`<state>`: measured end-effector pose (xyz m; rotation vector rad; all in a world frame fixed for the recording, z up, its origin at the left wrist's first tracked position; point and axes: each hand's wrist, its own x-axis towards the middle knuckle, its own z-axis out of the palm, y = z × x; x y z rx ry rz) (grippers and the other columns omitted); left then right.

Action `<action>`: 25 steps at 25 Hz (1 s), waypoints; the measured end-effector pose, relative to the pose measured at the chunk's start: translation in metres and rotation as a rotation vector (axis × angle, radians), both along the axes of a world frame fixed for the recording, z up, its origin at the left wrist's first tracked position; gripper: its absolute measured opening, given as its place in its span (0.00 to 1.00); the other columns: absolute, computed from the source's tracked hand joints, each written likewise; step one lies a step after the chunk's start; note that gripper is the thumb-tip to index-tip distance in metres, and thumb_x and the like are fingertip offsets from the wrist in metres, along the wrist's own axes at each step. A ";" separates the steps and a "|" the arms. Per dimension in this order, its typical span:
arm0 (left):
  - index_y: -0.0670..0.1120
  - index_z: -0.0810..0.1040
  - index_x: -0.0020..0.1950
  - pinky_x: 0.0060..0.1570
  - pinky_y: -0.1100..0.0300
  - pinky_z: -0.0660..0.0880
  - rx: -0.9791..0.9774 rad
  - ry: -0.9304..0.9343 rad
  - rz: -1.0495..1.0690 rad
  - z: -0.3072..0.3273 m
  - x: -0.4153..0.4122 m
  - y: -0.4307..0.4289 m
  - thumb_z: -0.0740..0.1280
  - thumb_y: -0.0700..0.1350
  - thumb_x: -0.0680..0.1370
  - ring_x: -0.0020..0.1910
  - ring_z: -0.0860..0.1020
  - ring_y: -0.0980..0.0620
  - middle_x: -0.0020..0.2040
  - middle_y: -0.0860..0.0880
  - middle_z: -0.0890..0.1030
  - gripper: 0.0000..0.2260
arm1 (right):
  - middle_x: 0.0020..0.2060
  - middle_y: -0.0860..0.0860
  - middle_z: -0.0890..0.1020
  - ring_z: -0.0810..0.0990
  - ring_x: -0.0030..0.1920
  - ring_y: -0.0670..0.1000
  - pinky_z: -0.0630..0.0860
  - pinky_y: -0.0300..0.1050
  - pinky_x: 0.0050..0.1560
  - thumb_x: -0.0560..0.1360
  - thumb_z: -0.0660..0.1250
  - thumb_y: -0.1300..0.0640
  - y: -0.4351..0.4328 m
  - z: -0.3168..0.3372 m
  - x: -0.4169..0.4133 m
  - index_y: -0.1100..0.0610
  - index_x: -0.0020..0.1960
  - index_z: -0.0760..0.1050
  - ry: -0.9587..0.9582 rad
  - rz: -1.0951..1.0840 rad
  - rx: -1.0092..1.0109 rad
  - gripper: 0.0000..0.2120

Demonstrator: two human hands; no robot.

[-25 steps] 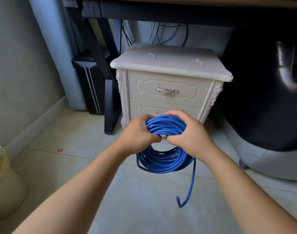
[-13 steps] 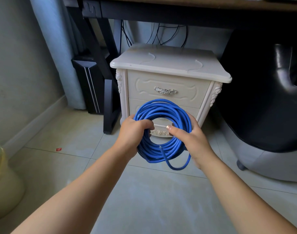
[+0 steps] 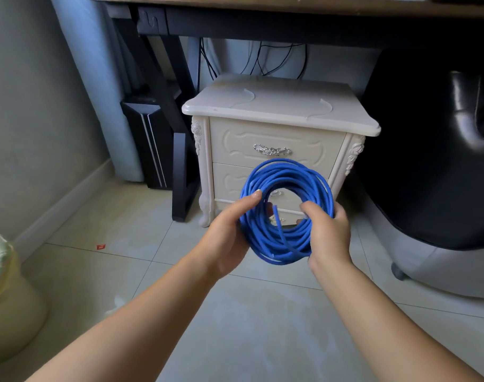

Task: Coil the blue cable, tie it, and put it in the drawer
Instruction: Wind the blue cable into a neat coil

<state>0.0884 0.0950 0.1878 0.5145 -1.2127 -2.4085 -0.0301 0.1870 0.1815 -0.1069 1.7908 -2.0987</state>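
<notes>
I see the tiled floor [image 3: 235, 326] filling the lower part of my view, and a dark desk [image 3: 263, 20] running along the top edge. To the right sits a black chair [image 3: 428, 161] on a grey base. Under the desk, in the middle, stands a cream nightstand [image 3: 279, 108] with two drawers, both shut; the top drawer [image 3: 274, 144] carries a silver handle [image 3: 272, 150], and the lower drawer [image 3: 230, 180] is mostly covered by what I am holding. Left of the nightstand a black computer tower [image 3: 147, 142] stands beside the desk leg. At the left edge of the floor there is a yellow bin [image 3: 6, 299] with a bag liner, and a small red scrap [image 3: 100, 247] lies on a tile between the bin and the nightstand.

The cable [image 3: 286, 210] is wound into a round coil held upright in the air in front of the lower drawer, off the floor. My left hand [image 3: 227, 238] grips the coil's left side, thumb pressed over the strands. My right hand [image 3: 327, 232] is closed around the coil's right side, fingers wrapped through the ring. One loose cable end [image 3: 276, 213] pokes up inside the ring, between my two hands. I can make out no tie on the coil.
</notes>
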 end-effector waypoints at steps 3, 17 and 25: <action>0.42 0.68 0.71 0.66 0.49 0.73 -0.164 0.127 -0.220 -0.018 -0.007 0.020 0.71 0.42 0.75 0.64 0.78 0.43 0.64 0.40 0.79 0.26 | 0.41 0.51 0.76 0.75 0.39 0.52 0.73 0.45 0.37 0.69 0.68 0.60 -0.002 0.001 -0.006 0.58 0.57 0.75 -0.129 -0.108 -0.053 0.16; 0.43 0.76 0.48 0.46 0.48 0.76 -0.339 -0.104 0.255 0.008 -0.009 -0.016 0.70 0.37 0.65 0.41 0.79 0.44 0.38 0.42 0.80 0.12 | 0.51 0.47 0.80 0.79 0.53 0.46 0.74 0.51 0.63 0.69 0.74 0.51 -0.001 0.007 0.000 0.51 0.67 0.64 0.122 0.188 0.183 0.31; 0.44 0.77 0.47 0.34 0.59 0.72 -0.889 -0.421 -0.038 0.024 0.002 -0.034 0.73 0.37 0.65 0.31 0.74 0.54 0.33 0.52 0.76 0.13 | 0.72 0.45 0.66 0.55 0.77 0.54 0.53 0.60 0.75 0.65 0.74 0.50 -0.006 0.024 -0.012 0.40 0.74 0.59 1.334 0.460 0.780 0.42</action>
